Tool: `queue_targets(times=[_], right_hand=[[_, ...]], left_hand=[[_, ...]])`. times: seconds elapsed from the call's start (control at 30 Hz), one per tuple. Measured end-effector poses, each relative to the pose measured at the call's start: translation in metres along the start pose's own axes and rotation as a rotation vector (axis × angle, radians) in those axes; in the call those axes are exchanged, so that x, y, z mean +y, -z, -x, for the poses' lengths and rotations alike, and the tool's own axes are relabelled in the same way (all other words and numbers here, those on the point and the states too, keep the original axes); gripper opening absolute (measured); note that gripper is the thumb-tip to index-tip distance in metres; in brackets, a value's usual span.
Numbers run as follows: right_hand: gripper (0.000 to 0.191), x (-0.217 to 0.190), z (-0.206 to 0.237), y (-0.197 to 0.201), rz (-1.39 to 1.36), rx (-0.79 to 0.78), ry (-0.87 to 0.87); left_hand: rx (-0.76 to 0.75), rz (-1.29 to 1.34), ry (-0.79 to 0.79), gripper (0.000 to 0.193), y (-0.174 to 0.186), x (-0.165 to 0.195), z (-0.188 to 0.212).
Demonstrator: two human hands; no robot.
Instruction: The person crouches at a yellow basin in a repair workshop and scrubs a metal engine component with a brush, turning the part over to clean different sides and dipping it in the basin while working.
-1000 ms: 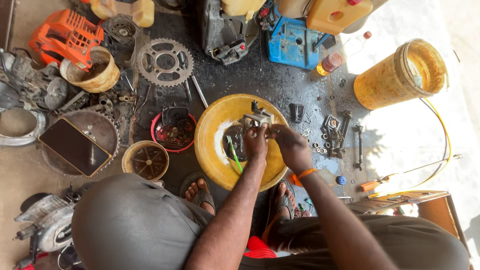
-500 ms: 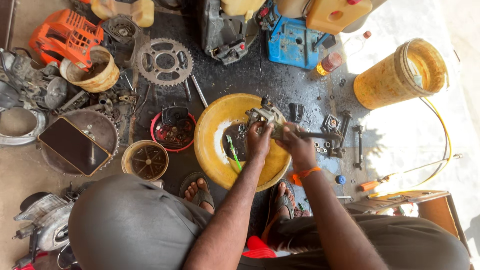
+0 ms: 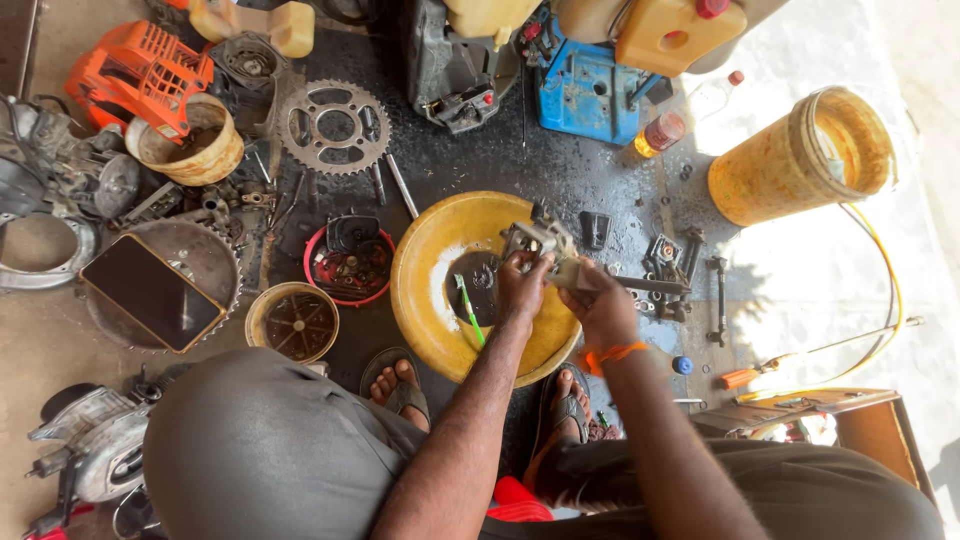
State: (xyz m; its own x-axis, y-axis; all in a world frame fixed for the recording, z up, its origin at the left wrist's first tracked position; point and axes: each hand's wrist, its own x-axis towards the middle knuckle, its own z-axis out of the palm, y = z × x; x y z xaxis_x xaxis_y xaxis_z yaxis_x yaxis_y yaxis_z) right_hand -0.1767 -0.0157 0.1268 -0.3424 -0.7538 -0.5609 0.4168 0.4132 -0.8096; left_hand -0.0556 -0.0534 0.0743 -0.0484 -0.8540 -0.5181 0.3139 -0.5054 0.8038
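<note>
My left hand (image 3: 522,287) grips a small grey metal engine part (image 3: 535,240) over the right half of a yellow basin (image 3: 430,290). My right hand (image 3: 603,305), an orange band on its wrist, holds a long dark tool (image 3: 650,285) that points right, its near end against the part. Dark liquid and a green brush (image 3: 468,310) lie in the basin. My sandalled feet rest by the basin's near rim.
Around the basin on the oily floor lie a sprocket (image 3: 333,125), a red bowl of small parts (image 3: 348,262), a yellow bucket (image 3: 805,155), a blue engine block (image 3: 590,90), an orange cover (image 3: 140,75), loose bolts (image 3: 672,262) and a screwdriver (image 3: 790,365).
My right hand has brought a long dark tool up to the metal part. Both hands have shifted slightly right over the basin while my left hand keeps its hold.
</note>
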Motion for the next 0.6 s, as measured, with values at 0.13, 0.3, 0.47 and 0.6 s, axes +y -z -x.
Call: queue_targets(times=[0.13,0.3,0.47,0.6], right_hand=[[0.03,-0.004,-0.007,0.008,0.096,-0.093,0.069],[0.03,-0.006,-0.001,0.011,0.529,-0.093,0.403],[0.027,0.023,-0.036,0.025,0.451,0.03,0.273],[0.029,0.084,-0.076,0.03,0.469,-0.023,0.201]], left_hand=[[0.102,-0.02,-0.044,0.034,0.004,0.001,-0.003],[0.086,0.304,0.151,0.041,0.028,0.013,-0.01],[0.196,0.28,0.226,0.036,0.048,0.022,-0.023],[0.131,0.531,0.143,0.031,0.053,0.009,-0.033]])
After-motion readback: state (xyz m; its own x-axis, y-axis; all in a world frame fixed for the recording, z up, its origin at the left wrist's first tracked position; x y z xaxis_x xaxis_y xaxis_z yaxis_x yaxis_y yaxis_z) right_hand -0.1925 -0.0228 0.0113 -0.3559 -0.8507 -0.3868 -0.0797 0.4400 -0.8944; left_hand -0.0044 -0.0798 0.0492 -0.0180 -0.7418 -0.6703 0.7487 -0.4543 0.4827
